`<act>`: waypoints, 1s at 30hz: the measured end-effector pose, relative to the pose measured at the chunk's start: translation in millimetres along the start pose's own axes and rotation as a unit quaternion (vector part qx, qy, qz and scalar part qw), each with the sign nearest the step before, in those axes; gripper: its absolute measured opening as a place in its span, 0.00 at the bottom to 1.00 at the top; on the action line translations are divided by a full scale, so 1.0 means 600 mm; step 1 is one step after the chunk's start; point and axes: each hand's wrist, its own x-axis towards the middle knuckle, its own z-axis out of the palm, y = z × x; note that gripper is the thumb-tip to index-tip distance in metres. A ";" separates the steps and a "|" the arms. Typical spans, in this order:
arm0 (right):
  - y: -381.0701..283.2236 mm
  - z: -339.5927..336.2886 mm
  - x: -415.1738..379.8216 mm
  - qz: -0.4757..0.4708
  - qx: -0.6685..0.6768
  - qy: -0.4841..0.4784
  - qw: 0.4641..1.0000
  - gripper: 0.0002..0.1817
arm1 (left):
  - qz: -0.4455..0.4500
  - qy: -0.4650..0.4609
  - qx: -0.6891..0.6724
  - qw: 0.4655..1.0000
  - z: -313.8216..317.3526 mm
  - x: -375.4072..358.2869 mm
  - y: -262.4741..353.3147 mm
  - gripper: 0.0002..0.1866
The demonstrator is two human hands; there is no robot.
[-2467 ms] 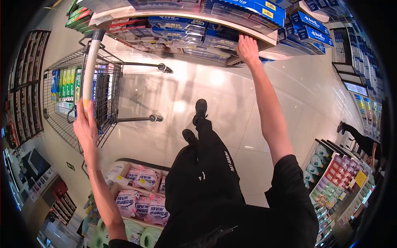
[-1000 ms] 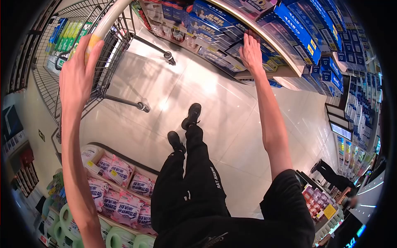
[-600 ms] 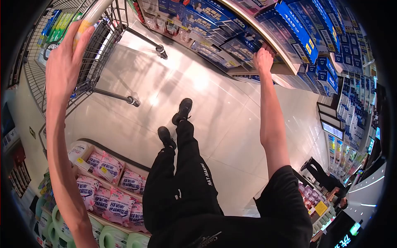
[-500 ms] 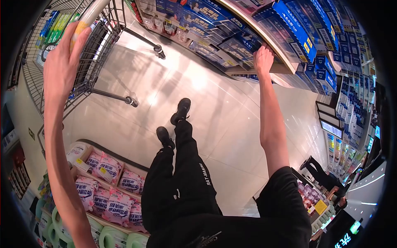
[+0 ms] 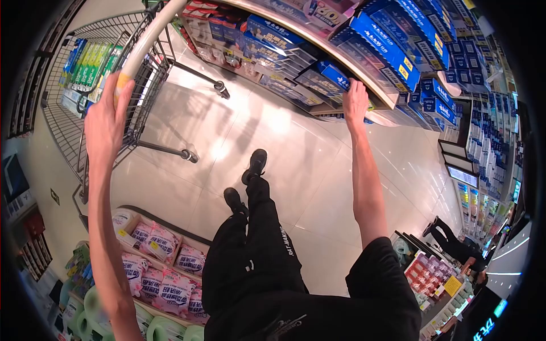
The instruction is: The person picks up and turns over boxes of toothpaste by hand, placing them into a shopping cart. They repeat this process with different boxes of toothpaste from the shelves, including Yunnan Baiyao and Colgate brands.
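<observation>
My left hand is wrapped round the pale handle of a wire shopping cart. Green, white and blue packs lie inside the cart. On the other side, my right hand is closed on the near end of a long blue toothpaste box under the edge of a shelf. That box lies tilted over other blue boxes on the lower shelf. My fingertips are partly hidden behind the hand.
Upper shelves hold rows of blue cartons. Pink and white bags fill a bin at lower left, beside green jugs. A person in black is at far right. Pale tiled floor runs between.
The blue box at my right hand now stands out more, with its end raised at my fingers. My left hand stays on the cart handle. The whole view has shifted slightly.
</observation>
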 end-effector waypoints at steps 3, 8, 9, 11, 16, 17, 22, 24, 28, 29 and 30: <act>-0.020 -0.061 -0.030 0.003 0.104 -0.006 0.995 0.25 | -0.014 -0.021 -0.011 1.000 -0.011 0.001 0.011 0.22; -0.053 -0.218 -0.061 0.001 0.295 -0.067 0.953 0.34 | 0.222 0.195 -0.067 0.953 -0.022 -0.022 0.011 0.20; -0.056 -0.253 -0.041 -0.003 0.328 -0.090 0.941 0.36 | 0.281 0.219 -0.065 0.932 -0.035 -0.022 0.027 0.19; -0.051 -0.318 -0.011 -0.020 0.387 -0.127 0.913 0.38 | 0.323 0.085 -0.154 0.930 -0.051 -0.051 0.086 0.18; -0.068 -0.492 0.090 -0.142 0.541 -0.317 0.766 0.37 | 0.276 -0.074 -0.441 0.851 -0.046 -0.086 0.279 0.21; -0.073 -0.496 0.096 -0.163 0.584 -0.294 0.739 0.36 | 0.248 -0.112 -0.500 0.822 -0.043 -0.084 0.290 0.21; -0.061 -0.544 0.139 -0.171 0.587 -0.325 0.722 0.30 | 0.195 -0.143 -0.607 0.757 -0.035 -0.090 0.315 0.19; -0.032 -0.546 0.140 -0.130 0.564 -0.290 0.762 0.26 | 0.128 -0.142 -0.672 0.715 -0.017 -0.103 0.315 0.18; 0.027 -0.512 0.053 0.162 0.563 -0.141 0.798 0.29 | 0.003 -0.110 -0.725 0.680 0.027 -0.125 0.300 0.21; 0.026 -0.495 0.020 0.219 0.594 -0.163 0.756 0.29 | -0.024 -0.120 -0.743 0.658 0.035 -0.129 0.294 0.21; 0.016 -0.488 -0.010 0.233 0.667 -0.191 0.682 0.29 | -0.054 -0.131 -0.760 0.635 0.039 -0.135 0.290 0.22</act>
